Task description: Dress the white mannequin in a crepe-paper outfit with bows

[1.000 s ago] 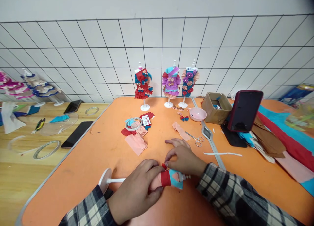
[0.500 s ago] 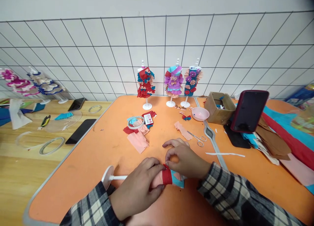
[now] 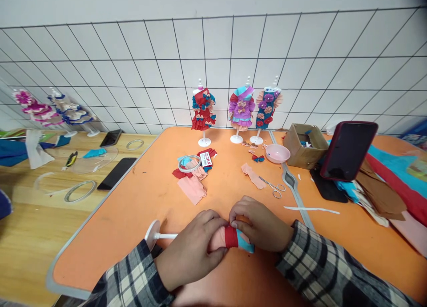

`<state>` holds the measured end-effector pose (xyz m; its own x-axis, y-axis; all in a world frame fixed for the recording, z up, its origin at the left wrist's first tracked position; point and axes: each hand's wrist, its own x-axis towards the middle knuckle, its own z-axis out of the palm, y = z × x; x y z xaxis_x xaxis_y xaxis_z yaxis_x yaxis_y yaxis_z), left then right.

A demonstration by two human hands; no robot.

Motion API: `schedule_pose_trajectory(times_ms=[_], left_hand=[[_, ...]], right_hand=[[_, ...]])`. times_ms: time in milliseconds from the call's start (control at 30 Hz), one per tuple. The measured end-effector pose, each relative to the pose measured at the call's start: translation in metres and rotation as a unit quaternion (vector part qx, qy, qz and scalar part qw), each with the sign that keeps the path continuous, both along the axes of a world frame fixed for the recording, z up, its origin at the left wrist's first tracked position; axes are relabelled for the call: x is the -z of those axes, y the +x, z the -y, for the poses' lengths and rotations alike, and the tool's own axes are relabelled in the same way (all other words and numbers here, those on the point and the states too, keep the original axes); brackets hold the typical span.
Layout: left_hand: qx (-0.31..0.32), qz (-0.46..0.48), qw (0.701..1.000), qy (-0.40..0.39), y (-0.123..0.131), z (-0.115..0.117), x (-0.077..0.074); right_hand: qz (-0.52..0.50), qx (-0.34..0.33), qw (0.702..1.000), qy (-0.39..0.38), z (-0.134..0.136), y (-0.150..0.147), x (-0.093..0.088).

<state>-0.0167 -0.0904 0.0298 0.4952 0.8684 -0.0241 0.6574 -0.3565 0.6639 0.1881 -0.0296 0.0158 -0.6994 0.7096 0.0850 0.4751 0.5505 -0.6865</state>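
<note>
A small dress form (image 3: 218,239) lies on its side near the table's front, its white stand (image 3: 152,235) pointing left. Pink cloth covers its body, a red fabric band (image 3: 231,237) goes round the middle, and light blue fabric (image 3: 245,242) shows at the right end. My left hand (image 3: 191,247) is wrapped over the pink part, holding the form. The fingers of my right hand (image 3: 258,222) are pinched together at the upper edge of the red band; the exact bit of cloth between them is mostly hidden.
Small scissors (image 3: 275,189) and a pink cloth piece (image 3: 252,175) lie ahead. Farther left are fabric scraps with a tape roll (image 3: 189,163). Behind stand dressed forms (image 3: 203,111), a pink bowl (image 3: 278,154), a cardboard box (image 3: 305,147) and a propped phone (image 3: 349,151).
My right hand's fingers have drawn in closer together at the band's upper edge. My left hand keeps its hold. The whole view has shifted slightly, moving everything a little right in the picture.
</note>
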Motion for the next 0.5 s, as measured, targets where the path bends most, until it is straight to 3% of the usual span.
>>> schedule_pose_trajectory(times_ms=[167,367,500], left_hand=[[0.002,-0.012,1.000,0.000,-0.0006,0.0002,0.0016],[-0.001,-0.007,1.000,0.001,-0.0007,-0.0006,0.0012],[0.000,-0.010,1.000,-0.001,-0.0006,-0.0007,0.0001]], right_hand=[[0.010,0.045,0.999,-0.004,-0.0011,-0.0015,0.0028],[0.011,0.048,0.998,-0.027,0.0053,-0.0048,0.0003],[-0.016,0.107,0.993,-0.053,0.0067,-0.0062,0.0006]])
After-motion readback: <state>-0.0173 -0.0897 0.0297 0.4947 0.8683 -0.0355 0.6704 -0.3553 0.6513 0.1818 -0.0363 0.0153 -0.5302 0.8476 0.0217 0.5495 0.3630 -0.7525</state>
